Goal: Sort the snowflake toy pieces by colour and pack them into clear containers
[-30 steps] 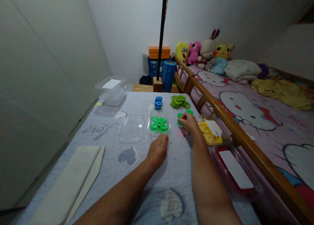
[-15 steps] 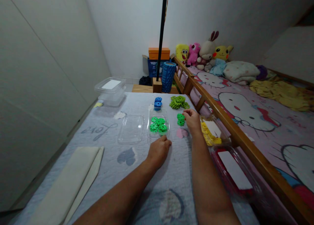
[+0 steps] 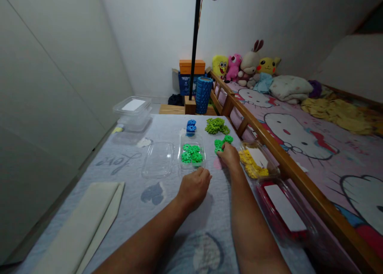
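Observation:
My left hand (image 3: 194, 184) rests curled on the grey cloth just in front of a clear tray (image 3: 192, 163) that holds bright green snowflake pieces (image 3: 191, 153). My right hand (image 3: 229, 154) lies to the right of that tray, its fingers closed on loose bright green pieces (image 3: 222, 142) on the cloth. Past them lie a pile of lime green pieces (image 3: 216, 125) and a few blue pieces (image 3: 190, 126). An empty clear tray (image 3: 158, 158) sits to the left.
A tray of yellow pieces (image 3: 254, 162) and a box of red pieces (image 3: 284, 208) lie along the right side by a wooden bed rail (image 3: 287, 168). Stacked clear boxes (image 3: 133, 112) stand at the far left. A folded cream cloth (image 3: 86, 222) lies near left. A black pole (image 3: 194, 42) rises behind.
My right hand reached out to the loose green pieces, then drew back a little toward me with fingers on them. My left hand curled into a loose fist and slid slightly back.

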Motion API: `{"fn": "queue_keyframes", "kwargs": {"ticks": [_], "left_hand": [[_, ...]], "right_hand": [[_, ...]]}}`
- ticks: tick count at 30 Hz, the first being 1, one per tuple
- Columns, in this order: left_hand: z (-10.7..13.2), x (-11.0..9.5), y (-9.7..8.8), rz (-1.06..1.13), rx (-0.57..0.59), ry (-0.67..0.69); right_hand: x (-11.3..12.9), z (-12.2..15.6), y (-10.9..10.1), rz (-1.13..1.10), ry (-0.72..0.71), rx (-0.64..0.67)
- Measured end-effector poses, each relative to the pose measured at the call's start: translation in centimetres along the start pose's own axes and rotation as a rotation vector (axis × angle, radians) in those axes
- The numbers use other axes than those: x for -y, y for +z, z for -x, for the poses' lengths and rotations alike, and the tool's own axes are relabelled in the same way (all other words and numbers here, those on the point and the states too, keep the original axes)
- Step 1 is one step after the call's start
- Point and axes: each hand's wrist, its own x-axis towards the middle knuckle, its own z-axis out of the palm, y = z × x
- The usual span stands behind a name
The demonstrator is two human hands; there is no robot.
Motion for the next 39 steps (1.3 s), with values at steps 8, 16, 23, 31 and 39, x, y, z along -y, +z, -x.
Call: {"fn": "queue_keyframes", "kwargs": {"ticks": [8,16,23,31,39], "left_hand": [[-1.1,4.2,-3.1,0.132,-0.602,-0.057],[-1.3,5.8,-1.2,0.36,-0.444,-0.479],[-1.4,4.7,-0.3,0.632,-0.448,-0.621],[-1.3,5.1,0.4,0.792,-0.4,-0.686],[-1.7,5.5,0.0,0.921,-0.482,-0.74]], "right_hand": [[-0.1,0.0,0.1,-0.101,-0.082,-0.088],[0.7,-0.5,-1.3,-0.704,-0.194,-0.098],[5.1,1.3,-0.8,-0.977,-0.383,0.077],[4.6,1.0,-0.7,-0.553,-0.429,-0.137],[1.2,0.5,0.9,-0.151,-0.047,-0.167]]}}
